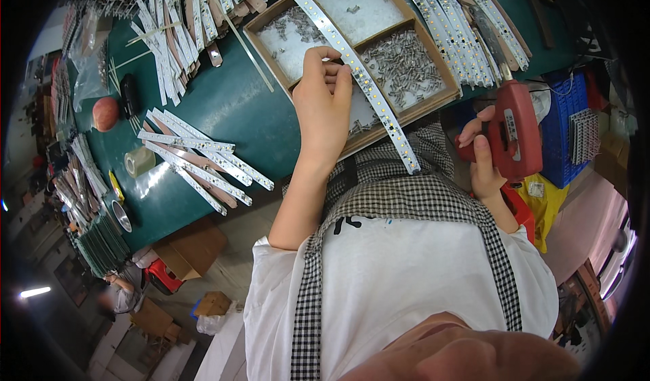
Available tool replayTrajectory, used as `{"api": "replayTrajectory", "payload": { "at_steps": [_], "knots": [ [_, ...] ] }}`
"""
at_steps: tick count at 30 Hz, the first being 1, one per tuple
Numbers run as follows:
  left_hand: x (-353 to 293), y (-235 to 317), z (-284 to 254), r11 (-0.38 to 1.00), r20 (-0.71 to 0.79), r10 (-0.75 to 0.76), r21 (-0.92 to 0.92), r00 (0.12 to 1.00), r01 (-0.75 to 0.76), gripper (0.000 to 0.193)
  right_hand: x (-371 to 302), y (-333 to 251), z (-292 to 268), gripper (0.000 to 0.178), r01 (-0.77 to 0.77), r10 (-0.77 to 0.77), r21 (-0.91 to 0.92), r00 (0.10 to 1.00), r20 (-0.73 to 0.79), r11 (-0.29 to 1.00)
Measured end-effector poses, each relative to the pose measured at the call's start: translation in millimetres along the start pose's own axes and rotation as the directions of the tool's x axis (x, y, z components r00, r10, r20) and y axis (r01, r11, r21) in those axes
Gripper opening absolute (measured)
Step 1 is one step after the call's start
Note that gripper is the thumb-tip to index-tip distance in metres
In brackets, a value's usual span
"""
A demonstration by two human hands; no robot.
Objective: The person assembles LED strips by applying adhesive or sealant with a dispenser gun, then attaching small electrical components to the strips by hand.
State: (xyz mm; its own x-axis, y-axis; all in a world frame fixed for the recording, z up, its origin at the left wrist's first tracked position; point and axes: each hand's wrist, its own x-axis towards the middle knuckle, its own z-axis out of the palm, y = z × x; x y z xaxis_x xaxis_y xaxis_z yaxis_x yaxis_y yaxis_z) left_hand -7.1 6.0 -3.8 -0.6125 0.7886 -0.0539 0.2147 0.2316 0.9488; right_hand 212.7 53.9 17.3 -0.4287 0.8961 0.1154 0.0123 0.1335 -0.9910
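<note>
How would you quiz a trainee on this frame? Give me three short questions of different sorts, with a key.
1. Multiple choice: what does the right hand hold?
A: a roll of tape
B: a red tool
C: a small metal bowl

2. True or false: the apple lies on the green table.

3. Fill the gap: the ____ hand is nearest the white strip that lies across the divided tray.

Key: 1 B. 2 True. 3 left: the left hand has its thumb tip right by the strip's edge.
</note>
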Motion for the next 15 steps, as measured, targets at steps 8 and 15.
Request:
{"api": "replayTrajectory", "payload": {
  "at_steps": [8, 15],
  "knots": [
    [-1.3, 7.0, 2.5, 0.998, -0.049, -0.047, -0.054, 0.998, 0.044, 0.020, -1.2, 2.2, -1.4, 0.032, -0.021, 0.021, -0.003, 0.999, 0.036, 1.000],
    [-3.1, 9.4, 4.4, 0.988, -0.072, 0.048, 0.149, 0.996, -0.037, 0.017, -0.9, 1.7, -0.3, 0.032, -0.023, 0.023, 0.019, 1.000, 0.022, 1.000]
  ]
}}
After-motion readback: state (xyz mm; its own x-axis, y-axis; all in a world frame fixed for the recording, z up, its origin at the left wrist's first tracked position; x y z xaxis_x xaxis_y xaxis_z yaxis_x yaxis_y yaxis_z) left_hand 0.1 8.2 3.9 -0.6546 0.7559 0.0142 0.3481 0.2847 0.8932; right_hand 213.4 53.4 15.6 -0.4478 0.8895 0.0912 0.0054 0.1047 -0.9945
